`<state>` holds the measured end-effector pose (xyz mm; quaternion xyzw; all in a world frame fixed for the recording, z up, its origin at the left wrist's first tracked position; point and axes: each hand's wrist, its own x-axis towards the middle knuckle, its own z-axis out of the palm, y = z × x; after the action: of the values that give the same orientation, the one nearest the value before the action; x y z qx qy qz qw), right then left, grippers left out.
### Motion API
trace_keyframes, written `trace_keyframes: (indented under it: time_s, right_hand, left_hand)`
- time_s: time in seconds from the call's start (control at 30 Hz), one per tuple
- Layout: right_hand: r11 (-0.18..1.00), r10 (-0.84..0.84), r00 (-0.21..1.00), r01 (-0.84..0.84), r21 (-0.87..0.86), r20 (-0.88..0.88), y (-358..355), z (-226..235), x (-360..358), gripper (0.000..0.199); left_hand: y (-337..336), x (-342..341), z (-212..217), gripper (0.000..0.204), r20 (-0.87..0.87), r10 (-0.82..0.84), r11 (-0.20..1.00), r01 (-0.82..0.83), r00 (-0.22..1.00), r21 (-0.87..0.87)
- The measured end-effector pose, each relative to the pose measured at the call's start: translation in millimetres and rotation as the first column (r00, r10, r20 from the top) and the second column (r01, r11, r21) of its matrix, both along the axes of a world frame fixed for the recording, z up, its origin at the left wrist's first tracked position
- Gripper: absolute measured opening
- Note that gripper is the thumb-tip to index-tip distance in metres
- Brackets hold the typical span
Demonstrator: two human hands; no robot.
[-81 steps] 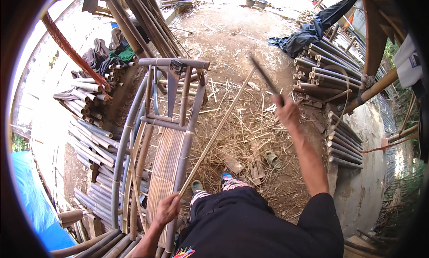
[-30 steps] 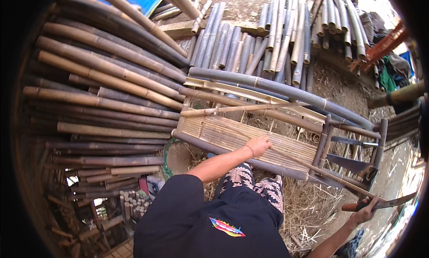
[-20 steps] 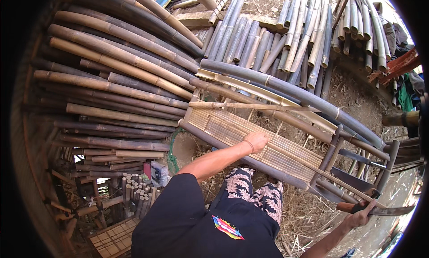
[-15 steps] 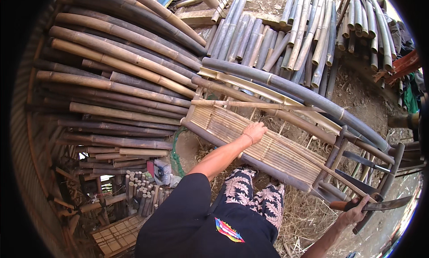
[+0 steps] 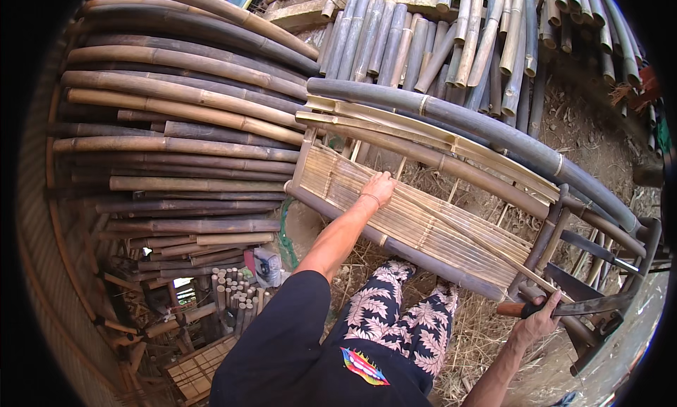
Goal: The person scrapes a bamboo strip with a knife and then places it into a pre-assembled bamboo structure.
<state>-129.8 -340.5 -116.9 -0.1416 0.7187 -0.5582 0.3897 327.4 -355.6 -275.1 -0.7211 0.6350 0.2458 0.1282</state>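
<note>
Left hand (image 5: 381,189) gripping the strip (image 5: 474,238), right hand (image 5: 537,322) gripping the knife (image 5: 570,308) at four o'clock, we're wisely pointing the blade (image 5: 599,304) outward.

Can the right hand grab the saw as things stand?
Probably not without freeing itself first: the saw looks close by, but the right hand is closed around the knife, whose blade appears to cross in front of the saw's handle end.

The trousers (image 5: 370,315) are black with pale pink leaves, the T-shirt (image 5: 296,350) black, the slatted bamboo seat (image 5: 412,231) striped tan, the machete handle (image 5: 510,309) reddish-brown.
</note>
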Motion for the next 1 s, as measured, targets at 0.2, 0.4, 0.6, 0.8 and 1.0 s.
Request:
trace_keyframes:
  time_s: [0.2,0.4,0.6,0.8,1.0]
  right_hand:
    - [1.0,0.024,1.0,-0.024,-0.013,-0.014,-2,-29,16,0.023]
    - [1.0,-0.002,0.998,0.001,0.012,0.066,-12,-38,15,0.021]
    - [0.983,0.167,0.97,-0.178,0.049,0.177,-14,-106,15,0.025]
    - [0.965,0.17,0.979,-0.144,0.218,-0.107,-14,-131,-25,0.054]
    - [0.715,0.699,0.333,-0.312,0.625,-0.633,35,-171,-49,0.059]
  left_hand:
    - [2,19,-13,0.025,0.045,0.012,0.999,-0.015,0.999,0.05]
    - [-3,19,-10,0.031,0.076,0.008,0.983,-0.021,0.997,0.184]
    - [-50,-156,28,0.06,-0.513,-0.399,0.909,0.399,0.76,-0.116]
    - [-73,-239,-8,0.056,-0.547,-0.162,0.906,0.343,0.821,0.246]
    - [-80,-231,-55,0.064,-0.286,-0.16,0.904,0.256,0.945,0.342]
